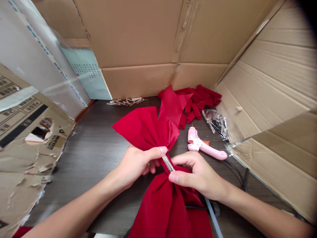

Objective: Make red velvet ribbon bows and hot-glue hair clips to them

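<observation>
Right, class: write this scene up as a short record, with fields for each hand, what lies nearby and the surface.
Left hand: grips the red fabric bow at its gathered middle
Right hand: fingers on the silver rhinestone strip across the bow
Nearby: pink hot glue gun, red fabric pieces, silver strips
Surface: dark wood-grain table

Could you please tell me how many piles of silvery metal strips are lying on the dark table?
2. One pile lies at the back of the dark table, by the cardboard; the other lies right of the pink glue gun. Others may be hidden.
</observation>
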{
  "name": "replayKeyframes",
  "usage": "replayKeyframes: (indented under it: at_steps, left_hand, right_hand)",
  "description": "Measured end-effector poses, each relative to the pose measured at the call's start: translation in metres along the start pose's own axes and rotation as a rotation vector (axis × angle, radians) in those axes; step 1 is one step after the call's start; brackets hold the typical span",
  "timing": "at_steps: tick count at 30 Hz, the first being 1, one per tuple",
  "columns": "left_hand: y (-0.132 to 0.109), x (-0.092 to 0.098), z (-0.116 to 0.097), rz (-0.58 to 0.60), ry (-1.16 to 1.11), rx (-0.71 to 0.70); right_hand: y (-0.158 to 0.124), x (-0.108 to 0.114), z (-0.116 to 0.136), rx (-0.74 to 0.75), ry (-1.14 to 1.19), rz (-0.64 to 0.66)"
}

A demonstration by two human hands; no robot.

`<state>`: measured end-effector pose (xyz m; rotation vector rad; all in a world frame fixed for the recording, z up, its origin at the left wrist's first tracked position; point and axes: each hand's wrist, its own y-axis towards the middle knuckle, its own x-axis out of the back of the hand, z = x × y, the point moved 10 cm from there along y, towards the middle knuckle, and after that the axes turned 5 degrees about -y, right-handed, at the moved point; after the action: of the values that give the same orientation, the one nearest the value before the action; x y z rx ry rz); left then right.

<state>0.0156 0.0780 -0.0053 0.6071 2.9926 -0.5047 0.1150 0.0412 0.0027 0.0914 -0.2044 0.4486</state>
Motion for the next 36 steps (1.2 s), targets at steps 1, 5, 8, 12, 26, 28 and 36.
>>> replayKeyframes:
  at_steps: [1,5,8,12,26,28,36]
  left_hand:
    - [0.0,0.0,0.001,0.002,-0.006,0.004]
    - [0.001,0.001,0.002,-0.001,-0.008,0.009]
    - [-0.001,0.002,-0.002,-0.01,0.012,-0.013]
    - [-0.005,-0.004,-0.014,0.032,-0.026,-0.102]
    - [-0.009,-0.017,-0.021,0.199,-0.053,-0.137]
    - [-0.008,-0.016,-0.018,0.2,-0.049,-0.121]
    - [-0.011,-0.027,-0.017,0.367,-0.109,-0.08]
  right_hand:
    - [0.0,0.0,0.0,0.001,0.001,0.0]
    - [0.0,0.0,0.003,0.02,-0.001,0.002]
    - [-0.001,0.0,0.008,0.07,-0.001,0.007]
    - [-0.003,0.002,0.016,0.141,-0.045,-0.013]
    - [-0.006,0.001,0.025,0.193,-0.059,-0.003]
    - [-0.006,0.0,0.026,0.195,-0.036,0.016]
    - [-0.004,-0.003,0.022,0.172,0.072,0.081]
